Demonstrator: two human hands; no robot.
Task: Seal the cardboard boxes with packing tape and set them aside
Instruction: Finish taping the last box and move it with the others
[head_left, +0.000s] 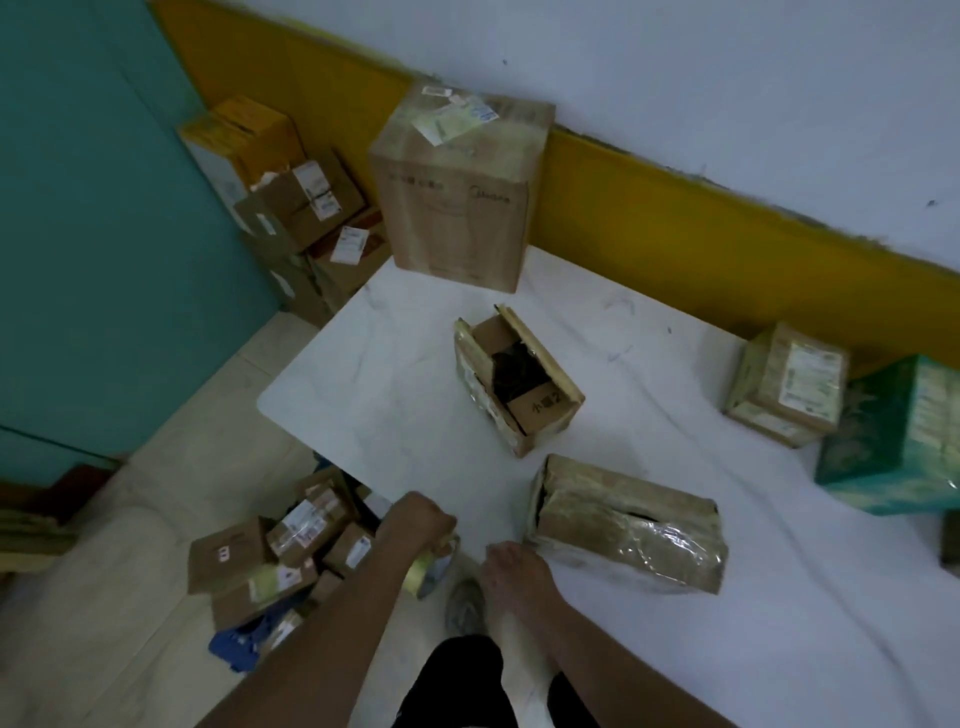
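Lower centre: gripping tape roll (436, 566) with left hand (423, 519); resting right hand (511, 564), fingers loose and empty, just beside taped box (628, 525). Mid-frame on worktop (389, 389): open-flapped box (517, 376), unsealed. Seemingly partway; sealing, setting aside left.

Showing dim, flat indoor light with a cool cast; casting only faint, soft shadows on the white table (395, 395); glinting weakly off the taped box (631, 525); blurring softly throughout; bending the yellow wall band (675, 208) toward the wide-angle corners.

One tape roll (434, 565), two hands (422, 519) (511, 565)
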